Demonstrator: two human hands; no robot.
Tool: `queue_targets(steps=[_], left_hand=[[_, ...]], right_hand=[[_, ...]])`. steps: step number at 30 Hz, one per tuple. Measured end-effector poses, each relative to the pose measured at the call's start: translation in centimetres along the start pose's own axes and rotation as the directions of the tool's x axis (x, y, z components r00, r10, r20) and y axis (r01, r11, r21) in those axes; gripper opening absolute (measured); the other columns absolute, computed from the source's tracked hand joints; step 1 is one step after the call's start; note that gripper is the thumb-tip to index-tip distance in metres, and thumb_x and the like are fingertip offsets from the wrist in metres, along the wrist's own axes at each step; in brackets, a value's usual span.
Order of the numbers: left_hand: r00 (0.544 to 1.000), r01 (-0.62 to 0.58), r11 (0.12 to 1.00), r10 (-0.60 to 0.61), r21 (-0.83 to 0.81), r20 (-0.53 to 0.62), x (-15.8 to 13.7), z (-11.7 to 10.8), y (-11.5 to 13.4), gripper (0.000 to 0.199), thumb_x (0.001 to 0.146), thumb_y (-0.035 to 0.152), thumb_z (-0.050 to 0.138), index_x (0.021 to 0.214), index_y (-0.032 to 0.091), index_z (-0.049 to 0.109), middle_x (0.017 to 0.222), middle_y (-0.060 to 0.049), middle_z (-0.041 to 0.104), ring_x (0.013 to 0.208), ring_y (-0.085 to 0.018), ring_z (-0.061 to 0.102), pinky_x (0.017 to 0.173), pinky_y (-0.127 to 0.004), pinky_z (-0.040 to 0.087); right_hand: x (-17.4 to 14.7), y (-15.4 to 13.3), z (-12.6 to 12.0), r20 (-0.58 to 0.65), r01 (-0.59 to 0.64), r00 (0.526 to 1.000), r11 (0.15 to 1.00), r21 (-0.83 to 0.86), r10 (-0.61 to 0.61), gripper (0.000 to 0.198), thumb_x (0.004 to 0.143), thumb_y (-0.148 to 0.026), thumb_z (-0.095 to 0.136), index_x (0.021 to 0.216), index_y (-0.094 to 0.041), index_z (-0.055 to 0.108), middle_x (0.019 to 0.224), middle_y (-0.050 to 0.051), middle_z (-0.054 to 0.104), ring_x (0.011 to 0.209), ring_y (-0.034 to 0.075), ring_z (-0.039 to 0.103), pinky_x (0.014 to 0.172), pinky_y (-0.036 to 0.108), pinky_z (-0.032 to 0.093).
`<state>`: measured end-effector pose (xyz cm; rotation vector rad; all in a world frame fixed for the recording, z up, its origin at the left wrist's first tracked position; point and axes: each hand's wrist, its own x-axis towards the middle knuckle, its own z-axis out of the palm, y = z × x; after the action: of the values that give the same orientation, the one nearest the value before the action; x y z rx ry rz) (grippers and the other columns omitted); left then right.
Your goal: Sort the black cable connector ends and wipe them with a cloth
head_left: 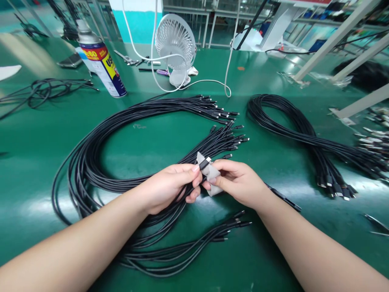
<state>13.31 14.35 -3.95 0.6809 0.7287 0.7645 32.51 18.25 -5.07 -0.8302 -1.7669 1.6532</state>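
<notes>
Between the thumb and fingers of my left hand point(176, 182) is the plug end of a black cable point(204, 164), its metal tip pointing up and right. My right hand point(237, 178) pinches a small grey cloth point(214, 184), which lies around and behind the plug. Beneath and behind both hands spreads a large looped bundle of black cables point(91, 150), with many plug ends fanned out to the right. Nearer to me, a few separate cable ends point(234, 223) rest on the green table point(273, 251). Part of the cloth is hidden by my fingers.
A second black cable bundle point(282, 117) lies at the right. At the back stand a spray can point(101, 61) and a small white fan point(175, 44) with a white cord. A dark pen-like tool point(285, 198) lies beside my right forearm, and tweezers point(378, 225) at the right edge.
</notes>
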Motion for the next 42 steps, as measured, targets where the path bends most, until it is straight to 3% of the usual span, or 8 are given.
queue_targets(steps=[5, 10, 15, 23, 28, 33, 38, 42], left_hand=[[0.999, -0.003, 1.0, 0.004, 0.021, -0.042, 0.0, 0.2, -0.2, 0.041, 0.084, 0.046, 0.065, 0.066, 0.014, 0.048, 0.074, -0.004, 0.062, 0.053, -0.008, 0.055, 0.05, -0.019, 0.04], [0.99, -0.019, 0.981, 0.045, 0.192, -0.136, 0.1, 0.6, -0.4, 0.036, 0.084, 0.049, 0.063, 0.077, 0.015, 0.052, 0.078, -0.002, 0.061, 0.054, -0.011, 0.059, 0.048, -0.022, 0.046], [0.986, -0.013, 0.949, 0.065, 0.314, -0.155, 0.2, 0.7, -0.4, 0.034, 0.086, 0.047, 0.061, 0.081, 0.014, 0.055, 0.071, 0.0, 0.057, 0.045, -0.003, 0.044, 0.042, -0.017, 0.034], [0.994, 0.015, 0.975, 0.01, 0.22, -0.113, 0.0, 0.5, -0.4, 0.038, 0.079, 0.048, 0.07, 0.079, 0.016, 0.051, 0.057, 0.01, 0.032, 0.044, -0.002, 0.024, 0.042, -0.016, 0.02], [0.995, 0.035, 0.963, -0.008, 0.266, -0.102, 0.1, 0.5, -0.4, 0.039, 0.079, 0.05, 0.069, 0.079, 0.017, 0.05, 0.056, 0.01, 0.031, 0.044, -0.002, 0.023, 0.041, -0.017, 0.018], [0.994, 0.033, 0.965, -0.003, 0.261, -0.113, 0.1, 0.7, -0.3, 0.04, 0.079, 0.051, 0.069, 0.08, 0.017, 0.049, 0.057, 0.01, 0.032, 0.045, -0.002, 0.024, 0.041, -0.016, 0.02], [0.994, 0.036, 0.96, -0.006, 0.278, -0.111, 0.1, 0.5, -0.3, 0.043, 0.077, 0.055, 0.07, 0.079, 0.016, 0.05, 0.056, 0.01, 0.034, 0.044, -0.002, 0.025, 0.041, -0.016, 0.02], [0.995, 0.039, 0.949, -0.008, 0.311, -0.101, 0.0, 0.4, -0.3, 0.045, 0.075, 0.057, 0.07, 0.074, 0.017, 0.05, 0.053, 0.01, 0.034, 0.044, -0.003, 0.026, 0.041, -0.017, 0.022]], right_hand=[[-0.1, -0.3, 0.4, -0.02, -0.08, 0.996, 0.996, 0.045, 0.081, 0.007, 0.078, -0.019, 0.067, 0.073, -0.018, 0.062, 0.072, 0.0, 0.067, 0.064, 0.012, 0.064, 0.06, 0.024, 0.052], [-0.1, -1.0, -0.1, -0.128, 0.041, 0.99, 0.993, -0.111, -0.055, 0.007, 0.08, -0.02, 0.062, 0.074, -0.019, 0.062, 0.069, 0.0, 0.065, 0.062, 0.012, 0.062, 0.059, 0.024, 0.049], [-0.1, -0.3, -0.8, -0.275, 0.041, 0.955, 0.969, -0.245, -0.11, 0.013, 0.085, -0.028, 0.062, 0.077, -0.018, 0.06, 0.07, -0.001, 0.058, 0.061, 0.01, 0.053, 0.055, 0.023, 0.043], [-0.5, -0.7, 0.0, -0.127, -0.011, 0.992, 0.994, -0.109, -0.003, 0.012, 0.081, -0.029, 0.067, 0.085, -0.017, 0.063, 0.076, 0.002, 0.062, 0.067, 0.013, 0.059, 0.059, 0.025, 0.049], [-0.4, -0.8, 0.3, -0.088, 0.055, 0.993, 0.956, -0.289, -0.084, 0.007, 0.081, -0.017, 0.06, 0.076, -0.018, 0.064, 0.073, 0.001, 0.063, 0.065, 0.012, 0.058, 0.057, 0.023, 0.046], [-0.2, -0.6, 0.3, -0.144, -0.097, 0.987, 0.983, -0.153, 0.075, 0.023, 0.076, -0.031, 0.07, 0.067, -0.019, 0.052, 0.059, -0.004, 0.053, 0.052, 0.009, 0.05, 0.047, 0.022, 0.04], [-0.3, -0.4, 0.6, -0.077, -0.041, 0.997, 0.991, -0.128, 0.031, 0.013, 0.08, -0.029, 0.066, 0.077, -0.018, 0.059, 0.07, -0.001, 0.059, 0.063, 0.012, 0.057, 0.056, 0.024, 0.047], [-0.4, -0.6, 0.9, -0.076, -0.028, 0.997, 0.999, -0.025, 0.026, 0.022, 0.075, -0.032, 0.075, 0.072, -0.019, 0.057, 0.069, -0.001, 0.061, 0.063, 0.013, 0.06, 0.058, 0.025, 0.05]])
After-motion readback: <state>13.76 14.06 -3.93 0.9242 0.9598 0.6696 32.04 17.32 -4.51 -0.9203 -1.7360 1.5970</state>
